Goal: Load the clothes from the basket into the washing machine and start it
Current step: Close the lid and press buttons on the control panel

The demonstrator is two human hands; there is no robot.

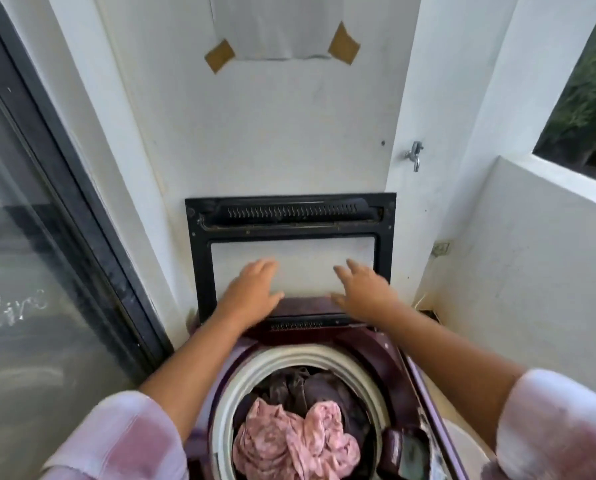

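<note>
One top-loading maroon washing machine [369,344] at the bottom centre, with one black-framed glass lid [289,216] standing open in mid-frame. Two bare hands up there, left hand [255,289] and right hand [366,289], fingers spread. Inside the one white drum ring [289,358]: one crumpled pink garment [289,441], dark clothes behind it, number unclear. One metal wall tap [414,155] at the right. Two brown tape patches [219,56] on one grey sheet [276,26] at the top.

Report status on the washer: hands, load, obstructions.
Both hands open, left hand and right hand reaching at the raised lid. Pink garment and dark clothes in the drum. No obstruction visible.
</note>
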